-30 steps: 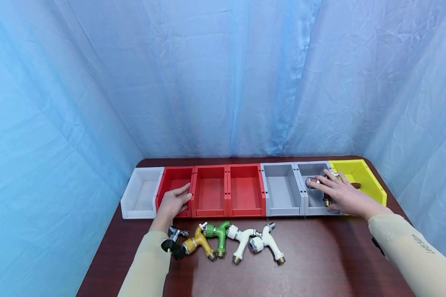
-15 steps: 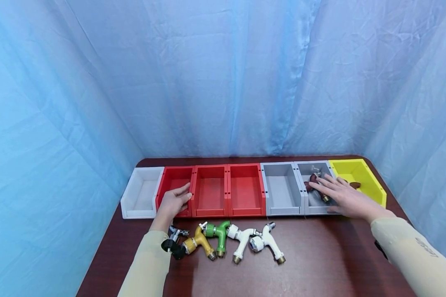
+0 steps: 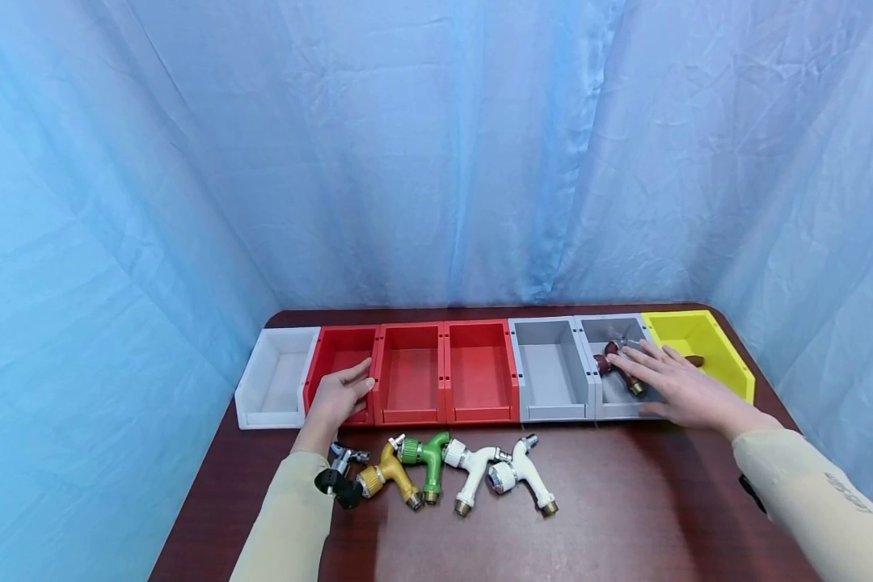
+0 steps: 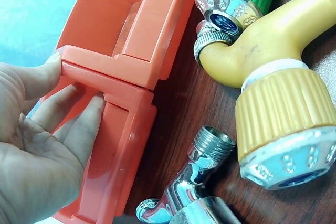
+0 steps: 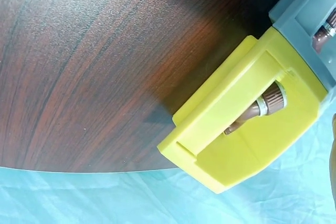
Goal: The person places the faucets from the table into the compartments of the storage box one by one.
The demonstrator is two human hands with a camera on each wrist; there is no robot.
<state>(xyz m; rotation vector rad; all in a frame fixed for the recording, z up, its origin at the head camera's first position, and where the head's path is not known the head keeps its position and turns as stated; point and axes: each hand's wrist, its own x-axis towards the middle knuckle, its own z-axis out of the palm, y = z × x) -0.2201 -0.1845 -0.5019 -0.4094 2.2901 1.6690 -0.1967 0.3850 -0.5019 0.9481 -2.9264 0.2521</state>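
Left grip: pinched the wall of the leftmost red bin. Right grip: released, fingers extended over the right gray bin, where one brown faucet lay. Five further faucets lay nearer, on the table.

Red bins: smooth plastic | chrome tap, near left: mirror-bright metal | tabletop: glossy wood-grain | far curtain: sheeny cloth

One white bin, three red bins, two grey bins, one yellow bin, seven taps
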